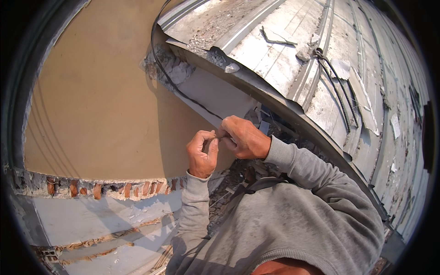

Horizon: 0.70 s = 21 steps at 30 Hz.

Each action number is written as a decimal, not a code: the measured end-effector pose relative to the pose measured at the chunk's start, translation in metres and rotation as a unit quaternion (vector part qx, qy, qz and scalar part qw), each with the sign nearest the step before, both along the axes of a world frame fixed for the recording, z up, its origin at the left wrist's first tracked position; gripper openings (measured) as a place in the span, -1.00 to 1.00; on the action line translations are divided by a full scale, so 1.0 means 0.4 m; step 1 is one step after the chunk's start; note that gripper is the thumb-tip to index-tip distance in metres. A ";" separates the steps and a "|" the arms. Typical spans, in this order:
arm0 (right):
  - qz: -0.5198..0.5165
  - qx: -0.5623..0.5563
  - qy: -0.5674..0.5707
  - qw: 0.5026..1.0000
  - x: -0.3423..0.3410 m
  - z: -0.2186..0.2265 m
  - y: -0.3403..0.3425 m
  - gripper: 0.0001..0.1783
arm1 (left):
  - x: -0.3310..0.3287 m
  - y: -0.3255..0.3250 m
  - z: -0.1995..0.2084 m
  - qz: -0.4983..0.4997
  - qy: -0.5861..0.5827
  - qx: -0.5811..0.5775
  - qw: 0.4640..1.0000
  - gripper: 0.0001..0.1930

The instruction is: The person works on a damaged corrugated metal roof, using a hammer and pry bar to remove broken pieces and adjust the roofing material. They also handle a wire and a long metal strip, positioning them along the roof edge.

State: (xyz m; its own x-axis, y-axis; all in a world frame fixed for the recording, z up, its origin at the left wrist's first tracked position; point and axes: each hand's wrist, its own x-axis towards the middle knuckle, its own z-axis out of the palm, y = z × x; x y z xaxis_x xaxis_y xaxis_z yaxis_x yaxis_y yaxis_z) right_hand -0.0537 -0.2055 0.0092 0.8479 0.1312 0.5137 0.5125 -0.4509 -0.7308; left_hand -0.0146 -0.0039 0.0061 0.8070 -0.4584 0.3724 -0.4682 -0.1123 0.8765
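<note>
A black cable hangs in a loose curve from the top of the view, in front of the tan wall, down to my hands. My right hand is closed around its lower end, thumb and fingers pinched together. Right beside it, my left hand is also pinched shut, its fingertips meeting those of the right. A small dark bit shows between the fingertips, too small to make out. Both hands are held up in front of my chest, with grey sleeves at the wrists.
At left stands a tan wall with a broken brick edge along its bottom. A ribbed metal roof slopes off to the right, its edge close to my right arm. Rebar pieces and rubble lie on it. Debris shows below my hands.
</note>
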 end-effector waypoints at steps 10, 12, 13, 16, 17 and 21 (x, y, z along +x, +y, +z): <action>-0.037 0.006 -0.025 0.999 0.018 0.022 -0.027 -0.79 | 0.008 -0.037 0.008 0.047 0.087 -0.252 0.963 -0.93; -0.046 -0.076 -0.083 0.993 0.027 0.026 -0.057 -0.76 | 0.016 -0.011 0.008 0.042 0.028 -0.150 0.987 -0.95; -0.056 -0.107 -0.099 0.988 0.030 0.025 -0.065 -0.77 | 0.018 0.007 0.009 0.028 -0.006 -0.082 0.996 -0.94; -0.051 -0.128 -0.113 0.984 0.029 0.002 -0.064 -0.82 | 0.036 0.053 0.014 0.007 -0.134 0.179 0.975 -0.94; -0.031 -0.090 -0.054 0.994 0.027 -0.013 -0.055 -0.83 | 0.034 0.069 0.018 0.031 -0.123 0.201 0.971 -0.94; 0.053 0.254 0.144 0.955 -0.007 -0.086 -0.002 -0.83 | 0.020 0.048 0.019 -0.013 0.032 -0.059 0.998 -0.94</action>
State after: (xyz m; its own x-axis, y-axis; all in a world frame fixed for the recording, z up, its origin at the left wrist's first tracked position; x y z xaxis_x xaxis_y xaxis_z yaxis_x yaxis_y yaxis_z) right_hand -0.0566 -0.2062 -0.0252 0.9593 0.0195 0.2816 0.2806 0.0434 -0.9588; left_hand -0.0066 0.0152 0.0139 0.8195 -0.4352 0.3727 -0.4120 0.0046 0.9112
